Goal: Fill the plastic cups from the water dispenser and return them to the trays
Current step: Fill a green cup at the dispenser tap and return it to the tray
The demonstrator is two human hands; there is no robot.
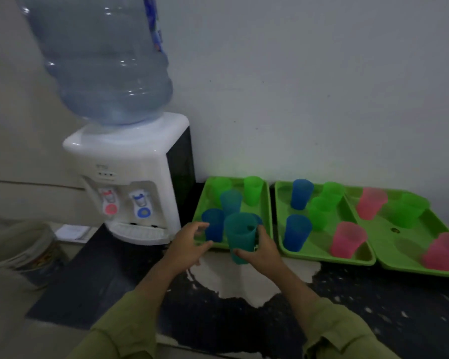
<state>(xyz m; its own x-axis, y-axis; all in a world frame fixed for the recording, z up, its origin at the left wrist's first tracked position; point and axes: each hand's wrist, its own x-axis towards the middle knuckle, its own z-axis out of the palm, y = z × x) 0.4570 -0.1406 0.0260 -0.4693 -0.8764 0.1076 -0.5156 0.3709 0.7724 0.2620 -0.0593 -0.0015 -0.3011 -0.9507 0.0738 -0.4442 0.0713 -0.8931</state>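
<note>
At frame centre, the right hand (263, 251) grips a teal cup (240, 235) over the leftmost tray's (205, 200) front edge. The left hand (189, 240) hovers beside it, spread and empty. Open counter (101, 268) fronts the dispenser (130, 161).

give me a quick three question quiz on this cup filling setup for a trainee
1. True or false: the right hand grips a pink cup.
2. How many green trays lie beside the water dispenser? A two, B three, C five.
3. Fill the gap: the dispenser has a red tap and a ____ one.

Key: 1 false, it grips the teal cup; 2 B; 3 blue.
</note>
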